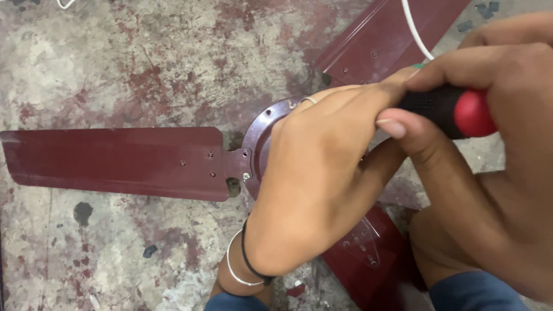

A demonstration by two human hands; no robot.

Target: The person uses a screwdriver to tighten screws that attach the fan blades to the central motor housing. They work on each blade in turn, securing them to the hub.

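Note:
A maroon ceiling fan lies on the floor. Its round motor housing (260, 135) is mostly hidden under my left hand (322, 173), which rests cupped over it. My right hand (495, 144) grips a screwdriver with a black and red handle (455, 109); its shaft and tip are hidden behind my left hand. One long blade (115, 161) stretches left from the hub, a second blade (380, 40) points to the upper right, and a third blade (363, 253) shows below my hands. My left wrist wears a black band and a white one.
The floor (132, 57) is stained grey concrete with red blotches. A white cable (413, 29) runs from the top edge toward the hub. My knees in blue trousers (472, 291) are at the bottom right.

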